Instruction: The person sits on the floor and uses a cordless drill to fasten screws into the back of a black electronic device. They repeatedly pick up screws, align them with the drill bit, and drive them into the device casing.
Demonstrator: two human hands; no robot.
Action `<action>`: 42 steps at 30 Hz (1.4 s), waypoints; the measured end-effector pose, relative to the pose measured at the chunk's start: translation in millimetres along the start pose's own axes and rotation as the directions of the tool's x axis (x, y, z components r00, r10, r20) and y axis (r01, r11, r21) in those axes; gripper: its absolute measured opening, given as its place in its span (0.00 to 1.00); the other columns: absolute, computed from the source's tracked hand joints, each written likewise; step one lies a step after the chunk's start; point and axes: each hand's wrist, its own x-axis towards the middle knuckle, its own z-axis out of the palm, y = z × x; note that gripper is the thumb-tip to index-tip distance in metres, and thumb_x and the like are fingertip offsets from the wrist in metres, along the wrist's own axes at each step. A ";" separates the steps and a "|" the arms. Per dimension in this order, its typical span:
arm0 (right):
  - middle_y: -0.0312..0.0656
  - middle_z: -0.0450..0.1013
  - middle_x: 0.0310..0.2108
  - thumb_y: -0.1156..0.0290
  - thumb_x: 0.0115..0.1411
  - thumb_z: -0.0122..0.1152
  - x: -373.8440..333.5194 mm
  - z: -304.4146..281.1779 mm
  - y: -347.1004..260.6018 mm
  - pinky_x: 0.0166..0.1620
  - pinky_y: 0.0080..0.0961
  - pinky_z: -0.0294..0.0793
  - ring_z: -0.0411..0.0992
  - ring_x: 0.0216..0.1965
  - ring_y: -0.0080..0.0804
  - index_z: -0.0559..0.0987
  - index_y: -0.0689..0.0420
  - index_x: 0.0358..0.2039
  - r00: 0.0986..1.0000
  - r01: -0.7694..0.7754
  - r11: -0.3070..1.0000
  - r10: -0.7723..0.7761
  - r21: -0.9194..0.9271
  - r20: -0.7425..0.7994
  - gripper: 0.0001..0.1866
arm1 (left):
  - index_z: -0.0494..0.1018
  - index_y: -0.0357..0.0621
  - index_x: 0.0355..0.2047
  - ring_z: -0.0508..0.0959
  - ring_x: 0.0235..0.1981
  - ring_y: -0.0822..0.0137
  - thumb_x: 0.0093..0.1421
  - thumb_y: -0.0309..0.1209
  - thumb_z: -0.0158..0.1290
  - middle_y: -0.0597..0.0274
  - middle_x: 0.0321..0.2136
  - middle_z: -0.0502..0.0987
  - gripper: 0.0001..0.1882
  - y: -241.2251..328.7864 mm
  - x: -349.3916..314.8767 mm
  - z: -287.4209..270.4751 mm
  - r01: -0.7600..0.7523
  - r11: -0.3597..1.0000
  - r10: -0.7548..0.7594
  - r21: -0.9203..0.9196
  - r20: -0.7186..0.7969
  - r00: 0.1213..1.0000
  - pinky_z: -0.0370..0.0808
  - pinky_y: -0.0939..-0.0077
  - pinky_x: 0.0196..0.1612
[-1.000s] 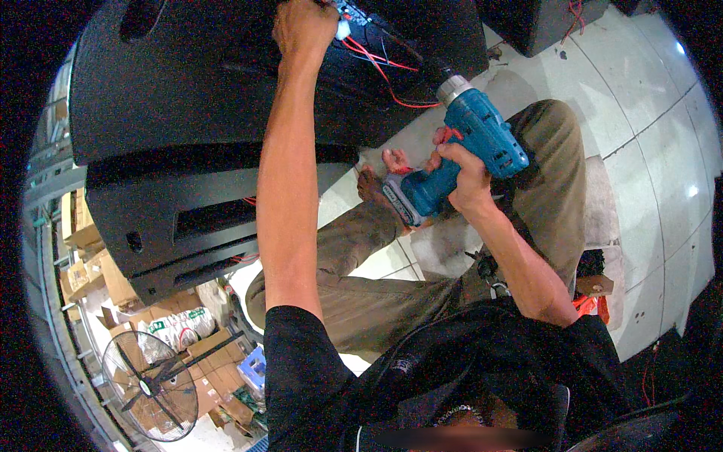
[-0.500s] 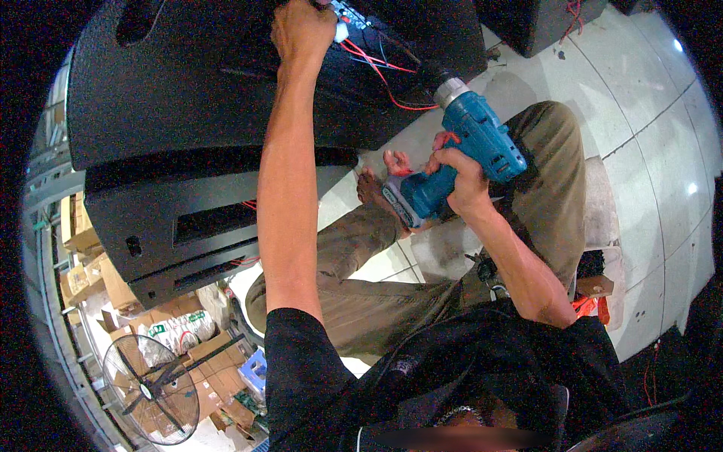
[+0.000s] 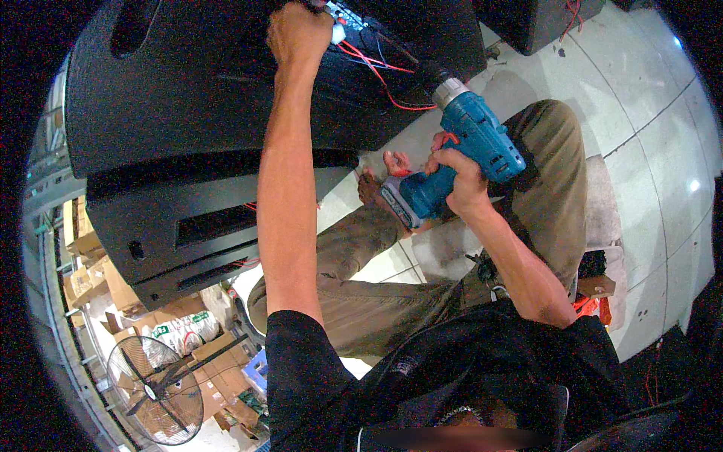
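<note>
My right hand (image 3: pixel 463 177) is wrapped round the handle of a teal cordless drill (image 3: pixel 482 132). The drill points up and left, its long dark bit reaching a brightly lit component (image 3: pixel 351 16) in the large black cabinet (image 3: pixel 188 98). At that lit spot my left hand (image 3: pixel 300 36) is closed, fingers curled; what they hold is hidden. Beside it sits a small white connector (image 3: pixel 338 34). Red wires (image 3: pixel 380 64) run from there and pass under the drill's front end. Where the bit's tip meets the part cannot be made out.
Another black cabinet (image 3: pixel 162 218) with slots stands at the left, and one more (image 3: pixel 535 26) at the upper right. My crossed legs (image 3: pixel 376 309) lie beneath the drill on pale floor tiles (image 3: pixel 648 166). A black fan (image 3: pixel 154 392) and cardboard boxes (image 3: pixel 124 282) are at the lower left.
</note>
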 end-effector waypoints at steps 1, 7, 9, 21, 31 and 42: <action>0.38 0.67 0.20 0.77 0.44 0.56 0.6 -0.9 0.1 0.29 0.25 0.69 0.68 0.21 0.29 0.71 0.59 0.28 1.000 -0.007 1.000 0.007 0.008 -0.001 0.08 | 0.78 0.35 0.25 0.78 0.32 0.41 0.47 0.46 0.59 0.39 0.26 0.78 0.21 -1.8 0.5 4.1 0.000 1.000 0.000 -0.027 0.003 1.000 0.75 0.53 0.38; 0.38 0.68 0.22 0.77 0.44 0.57 8.7 -8.9 7.5 0.29 0.24 0.68 0.69 0.22 0.29 0.72 0.60 0.28 0.993 0.116 0.984 -0.110 -0.132 0.050 0.08 | 0.77 0.32 0.22 0.78 0.30 0.39 0.45 0.47 0.60 0.37 0.24 0.77 0.23 -6.1 1.6 11.0 -0.048 0.998 0.047 -0.036 -0.033 0.998 0.76 0.51 0.36; 0.38 0.68 0.23 0.77 0.44 0.57 10.6 -9.1 8.3 0.30 0.24 0.68 0.69 0.22 0.28 0.72 0.60 0.28 0.992 0.119 0.984 -0.111 -0.129 0.062 0.08 | 0.77 0.32 0.22 0.78 0.30 0.39 0.44 0.46 0.60 0.37 0.24 0.77 0.23 -7.6 1.2 12.4 -0.026 0.999 0.025 -0.031 -0.034 0.999 0.76 0.51 0.36; 0.40 0.70 0.20 0.74 0.48 0.58 16.9 -20.6 15.6 0.33 0.26 0.69 0.70 0.24 0.31 0.73 0.61 0.32 0.999 -0.040 0.993 0.042 -0.114 0.014 0.10 | 0.77 0.32 0.20 0.78 0.28 0.40 0.40 0.42 0.60 0.39 0.23 0.77 0.21 1.5 -5.0 1.7 0.045 0.999 -0.044 0.024 -0.022 0.999 0.76 0.52 0.36; 0.38 0.72 0.22 0.74 0.47 0.59 15.6 -19.9 17.2 0.34 0.25 0.69 0.71 0.25 0.29 0.76 0.60 0.29 0.998 -0.010 0.975 -0.004 -0.222 -0.060 0.08 | 0.77 0.33 0.18 0.79 0.26 0.42 0.41 0.41 0.61 0.41 0.21 0.77 0.19 1.9 -8.7 -2.8 -0.048 0.999 0.047 -0.003 -0.070 0.996 0.77 0.53 0.33; 0.37 0.72 0.23 0.73 0.46 0.59 22.4 -26.2 14.2 0.33 0.24 0.68 0.70 0.26 0.27 0.75 0.59 0.28 0.996 0.081 0.964 -0.088 -0.253 -0.017 0.08 | 0.79 0.39 0.32 0.76 0.39 0.37 0.46 0.28 0.55 0.38 0.36 0.77 0.12 37.0 -19.9 -27.8 0.147 0.982 -0.148 -0.115 -0.005 0.989 0.73 0.51 0.43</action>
